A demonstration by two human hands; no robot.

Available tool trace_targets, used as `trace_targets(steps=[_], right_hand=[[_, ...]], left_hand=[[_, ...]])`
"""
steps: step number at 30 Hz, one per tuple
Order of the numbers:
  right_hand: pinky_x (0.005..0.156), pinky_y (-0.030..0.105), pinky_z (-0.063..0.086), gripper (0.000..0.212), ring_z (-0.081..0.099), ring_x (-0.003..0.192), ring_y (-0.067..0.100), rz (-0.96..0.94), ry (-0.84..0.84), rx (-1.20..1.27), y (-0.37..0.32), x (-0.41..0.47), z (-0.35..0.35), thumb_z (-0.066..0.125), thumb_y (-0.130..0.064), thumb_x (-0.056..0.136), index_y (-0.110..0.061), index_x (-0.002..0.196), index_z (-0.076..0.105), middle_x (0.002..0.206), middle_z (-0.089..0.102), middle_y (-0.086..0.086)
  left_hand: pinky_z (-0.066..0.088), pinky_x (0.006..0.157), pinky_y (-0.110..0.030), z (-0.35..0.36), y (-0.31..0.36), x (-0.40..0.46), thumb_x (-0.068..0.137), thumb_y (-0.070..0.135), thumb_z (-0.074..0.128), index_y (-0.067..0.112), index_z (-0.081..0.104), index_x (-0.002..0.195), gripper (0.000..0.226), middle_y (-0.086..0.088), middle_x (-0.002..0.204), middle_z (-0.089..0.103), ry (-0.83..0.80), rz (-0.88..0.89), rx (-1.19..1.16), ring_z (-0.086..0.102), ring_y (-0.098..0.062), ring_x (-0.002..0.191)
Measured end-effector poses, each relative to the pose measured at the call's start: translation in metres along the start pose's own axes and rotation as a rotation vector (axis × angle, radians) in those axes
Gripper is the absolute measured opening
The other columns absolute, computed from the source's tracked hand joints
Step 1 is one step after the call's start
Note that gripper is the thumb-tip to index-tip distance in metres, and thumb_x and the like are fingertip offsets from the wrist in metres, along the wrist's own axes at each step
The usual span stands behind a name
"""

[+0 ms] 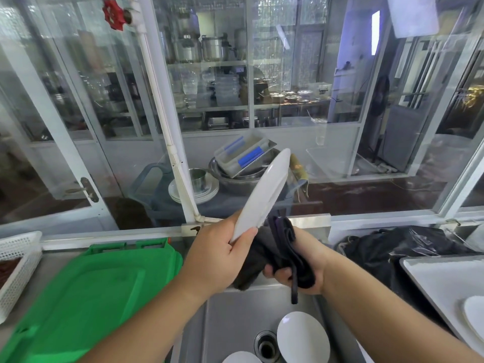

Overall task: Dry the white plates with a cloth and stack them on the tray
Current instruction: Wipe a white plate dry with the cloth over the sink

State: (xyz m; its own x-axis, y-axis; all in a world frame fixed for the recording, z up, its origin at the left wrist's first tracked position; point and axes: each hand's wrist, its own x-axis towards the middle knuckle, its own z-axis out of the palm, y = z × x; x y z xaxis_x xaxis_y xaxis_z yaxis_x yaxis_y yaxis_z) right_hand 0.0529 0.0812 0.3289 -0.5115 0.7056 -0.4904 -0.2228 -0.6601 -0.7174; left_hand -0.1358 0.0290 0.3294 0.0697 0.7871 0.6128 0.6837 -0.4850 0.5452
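My left hand (217, 254) grips the lower rim of a white plate (264, 192), which stands on edge and tilts up to the right above the sink. My right hand (301, 268) holds a bunched dark cloth (282, 247) just right of the plate's lower edge. Two more white plates lie in the steel sink (225, 326): one (302, 339) right of the drain and one (242, 357) at the bottom edge. On the right stands a white tray (434, 279) with a white plate (475, 314) on it, cut off by the frame.
A green plastic lid or board (86, 292) covers the counter to the left, with a white mesh basket (18, 263) beyond it. A black bag (398, 247) lies behind the tray. Glass windows close off the back; dishes and bowls sit behind them.
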Motion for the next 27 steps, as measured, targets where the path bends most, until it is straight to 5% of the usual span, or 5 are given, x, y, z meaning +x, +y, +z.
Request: trace_targets(steps=[8, 13, 20, 23, 27], right_hand=[[0.049, 0.033, 0.061, 0.044, 0.075, 0.075, 0.039, -0.127, 0.19, 0.162, -0.023, 0.002, -0.03, 0.046, -0.028, 0.105, 0.0, 0.127, 0.071, 0.115, 0.075, 0.024], [0.077, 0.05, 0.064, 0.033, 0.075, 0.079, 0.036, -0.171, 0.124, 0.211, -0.024, 0.0, -0.029, 0.056, -0.012, 0.09, -0.001, 0.117, 0.072, 0.108, 0.074, 0.021], [0.073, 0.052, 0.062, 0.068, 0.078, 0.092, 0.04, -0.268, 0.024, 0.191, -0.012, 0.0, -0.036, 0.069, -0.068, 0.085, -0.007, 0.114, 0.081, 0.118, 0.076, 0.022], [0.071, 0.047, 0.063, 0.063, 0.078, 0.092, 0.038, -0.279, 0.023, 0.167, -0.005, -0.001, -0.033, 0.079, -0.041, 0.074, -0.007, 0.126, 0.073, 0.121, 0.076, 0.021], [0.067, 0.043, 0.064, 0.066, 0.077, 0.085, 0.035, -0.332, 0.069, 0.244, 0.007, 0.004, -0.03, 0.074, -0.03, 0.065, -0.006, 0.126, 0.068, 0.116, 0.077, 0.021]], left_hand=[[0.038, 0.056, -0.019, -0.018, -0.015, 0.003, 0.103, 0.031, 0.061, 0.037, 0.063, 0.13, 0.028, 0.018, 0.065, 0.053, -0.15, 0.05, 0.175, 0.057, -0.007, 0.067], [0.059, 0.098, -0.034, -0.028, -0.016, 0.004, 0.091, -0.001, 0.068, 0.019, 0.067, 0.141, 0.054, 0.001, 0.133, 0.073, -0.269, 0.377, 0.384, 0.07, -0.013, 0.121], [0.058, 0.102, -0.038, -0.033, -0.027, 0.004, 0.086, 0.002, 0.052, 0.017, 0.068, 0.141, 0.059, -0.007, 0.138, 0.069, -0.334, 0.611, 0.57, 0.07, -0.021, 0.123], [0.061, 0.097, -0.042, -0.033, -0.031, 0.002, 0.079, -0.004, 0.07, 0.018, 0.066, 0.143, 0.068, -0.009, 0.139, 0.069, -0.343, 0.642, 0.59, 0.07, -0.023, 0.123], [0.061, 0.097, -0.042, -0.029, -0.033, -0.001, 0.087, 0.002, 0.053, 0.021, 0.066, 0.142, 0.06, -0.009, 0.138, 0.07, -0.323, 0.68, 0.595, 0.07, -0.026, 0.124]])
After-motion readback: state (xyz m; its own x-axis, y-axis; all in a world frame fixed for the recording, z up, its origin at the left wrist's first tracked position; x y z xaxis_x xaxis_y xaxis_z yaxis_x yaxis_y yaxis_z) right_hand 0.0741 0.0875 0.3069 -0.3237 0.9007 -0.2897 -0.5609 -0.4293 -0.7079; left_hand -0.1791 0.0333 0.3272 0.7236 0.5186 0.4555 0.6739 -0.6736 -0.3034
